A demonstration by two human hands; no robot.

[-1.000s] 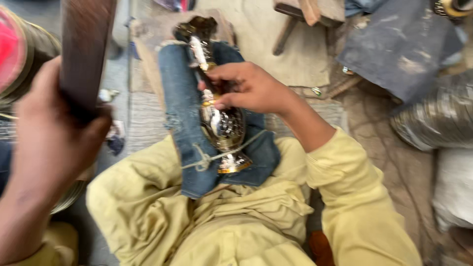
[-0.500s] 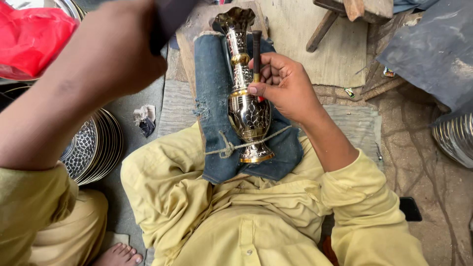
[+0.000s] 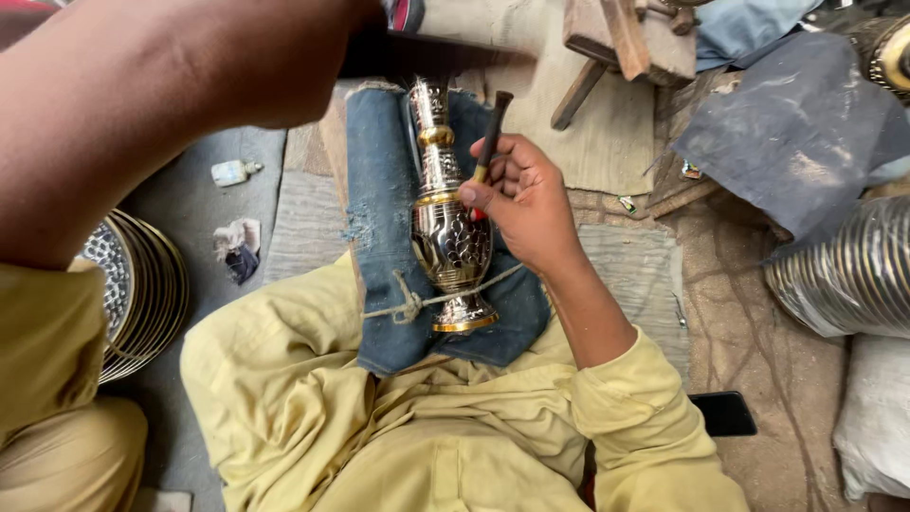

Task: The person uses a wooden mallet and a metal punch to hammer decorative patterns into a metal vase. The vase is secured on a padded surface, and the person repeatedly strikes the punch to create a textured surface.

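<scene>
An engraved silver and gold metal vase (image 3: 450, 242) lies along a blue denim cloth (image 3: 384, 237) on my thigh, held down by a knotted string (image 3: 408, 305) near its foot. My right hand (image 3: 526, 204) grips a thin dark punch (image 3: 493, 128) with its tip on the shoulder of the vase. My left hand (image 3: 322, 47) is raised at the top of the view, blurred, closed on a dark wooden block that the top edge mostly cuts off.
A stack of patterned metal plates (image 3: 142, 294) lies at the left, with a small bottle (image 3: 232, 172) and a rag (image 3: 239, 248) on the floor beside it. At the right are a ribbed metal vessel (image 3: 844, 280), a dark cloth (image 3: 796, 142) and a black phone (image 3: 725, 412).
My left arm has swung up and across the top of the view with the wooden block. My right hand has shifted the punch tip along the vase's upper body.
</scene>
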